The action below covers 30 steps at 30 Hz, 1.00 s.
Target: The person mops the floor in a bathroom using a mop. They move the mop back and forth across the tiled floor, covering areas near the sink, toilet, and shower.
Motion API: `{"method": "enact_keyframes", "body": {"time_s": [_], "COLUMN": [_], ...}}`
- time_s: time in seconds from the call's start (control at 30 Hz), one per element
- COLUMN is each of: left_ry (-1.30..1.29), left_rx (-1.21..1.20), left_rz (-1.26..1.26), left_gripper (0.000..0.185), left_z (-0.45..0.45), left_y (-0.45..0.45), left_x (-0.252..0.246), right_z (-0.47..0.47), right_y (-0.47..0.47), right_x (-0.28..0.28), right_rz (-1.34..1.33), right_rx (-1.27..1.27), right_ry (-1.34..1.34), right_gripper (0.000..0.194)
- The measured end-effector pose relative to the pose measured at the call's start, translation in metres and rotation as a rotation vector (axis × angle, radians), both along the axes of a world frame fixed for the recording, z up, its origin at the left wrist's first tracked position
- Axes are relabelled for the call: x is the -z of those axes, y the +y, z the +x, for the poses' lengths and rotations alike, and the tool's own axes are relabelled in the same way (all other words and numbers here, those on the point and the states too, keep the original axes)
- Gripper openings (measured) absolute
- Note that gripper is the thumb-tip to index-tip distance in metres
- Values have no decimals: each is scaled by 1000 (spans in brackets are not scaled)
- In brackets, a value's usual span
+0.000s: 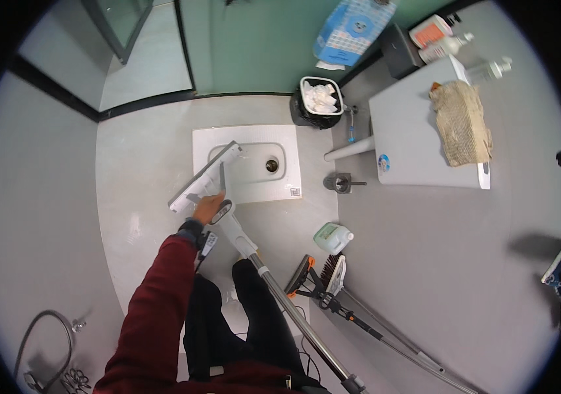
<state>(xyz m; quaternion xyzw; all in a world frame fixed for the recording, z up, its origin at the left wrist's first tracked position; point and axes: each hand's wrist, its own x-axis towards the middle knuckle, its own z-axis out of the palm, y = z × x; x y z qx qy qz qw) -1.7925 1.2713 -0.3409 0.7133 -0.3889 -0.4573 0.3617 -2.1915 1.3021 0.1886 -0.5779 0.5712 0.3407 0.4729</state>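
My left hand (208,208) is at the head of a mop (205,177), its fingers around a part beside the wide white and grey blade-like frame. Its grip is partly hidden by the wrist and the white joint. From there the steel pole (300,315) slants down to the lower right, past my legs. One end of the head lies over the white squat toilet (246,189) set in the floor; the other end reaches over the grey tiles. My right hand is out of view.
A lined waste bin (321,111) holds crumpled tissue. Along the right wall are a toilet brush holder (338,182), a plastic jug (332,238), a squeeze mop (302,277) and a floor brush (335,274). Above them a cistern (403,133) carries a beige cloth (463,125).
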Motion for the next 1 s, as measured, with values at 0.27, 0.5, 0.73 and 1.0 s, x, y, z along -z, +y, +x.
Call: {"method": "enact_keyframes", "body": {"time_s": [0.27,0.5,0.73,1.0], "left_ry": [245,-279,-401,-388], "left_rx": [312,398,187,105], "left_rz": [557,190,224,59], "left_gripper": [54,52,39,31], "left_z": [-27,-48,-54,-47], "left_y": [-136,-152,-132,-114], "left_x": [-66,-100,-138,-153], "right_z": [-24,26,82,113], "right_y": [-9,10,3,-5], "right_x": [3,23,48,77], "right_rz": [345,478,409,361], "right_rx": [852,1226,1084,988], "right_ry": [22,-23,-59,-14], "right_gripper": [19,24,29,32]}}
